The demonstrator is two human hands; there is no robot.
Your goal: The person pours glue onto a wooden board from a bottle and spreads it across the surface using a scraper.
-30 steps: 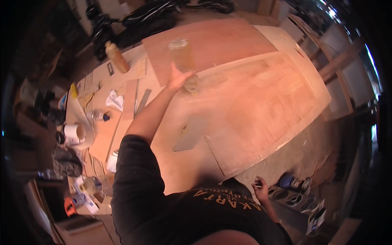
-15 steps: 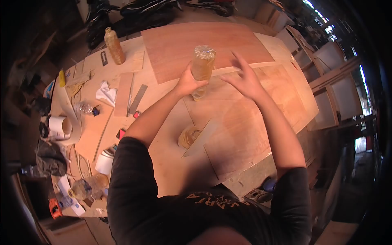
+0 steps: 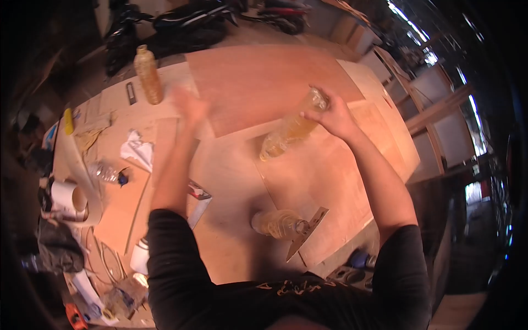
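Observation:
My right hand (image 3: 335, 113) grips one end of a clear plastic bottle (image 3: 291, 131) holding yellowish liquid. The bottle slants over the board, its other end pointing down and to the left. On the left, my left hand (image 3: 190, 107) is smeared by motion above the table, so its fingers cannot be made out. Beyond that hand stands a second bottle (image 3: 147, 77) with amber liquid, upright. Closer to my body are a cut-off clear plastic container (image 3: 274, 224) and a flat scraper blade (image 3: 311, 234) leaning across its mouth.
A reddish wood sheet (image 3: 264, 82) covers the table's far side. On the left lie a crumpled white cloth (image 3: 137, 151), a small clear bottle (image 3: 104, 172), a white roll (image 3: 69, 201) and a yellow-handled item (image 3: 69, 122). Motorbikes (image 3: 190, 25) stand behind the table.
The bottle has passed from my left hand to my right and tilted over. My left hand has swung left. The cut-off container and scraper appear shifted right and nearer my body.

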